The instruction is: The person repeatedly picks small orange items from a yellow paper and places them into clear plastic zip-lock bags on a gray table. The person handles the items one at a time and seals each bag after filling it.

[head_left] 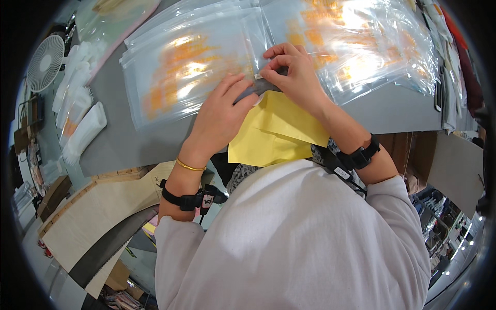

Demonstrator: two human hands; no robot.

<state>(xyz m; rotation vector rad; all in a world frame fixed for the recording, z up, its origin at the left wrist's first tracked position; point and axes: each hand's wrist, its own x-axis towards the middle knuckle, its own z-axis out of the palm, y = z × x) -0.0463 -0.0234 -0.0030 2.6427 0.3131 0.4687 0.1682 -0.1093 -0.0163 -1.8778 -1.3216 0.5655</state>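
Both my hands are over the near edge of the grey table. My right hand is bent in a pinch, with a small white label at its thumb and fingertip. My left hand has its thumb and fingers apart, beside the left stack of clear plastic bags with orange print. Its thumb tip is by the upper corner of a creased yellow paper sheet, which hangs over the table edge against my body. A second pile of clear printed bags lies beyond my right hand.
White rolled plastic bundles lie at the table's left end, near a round white fan. A dark phone-like object is at the right end, beside hanging garments. Below the table on the right is a cardboard box.
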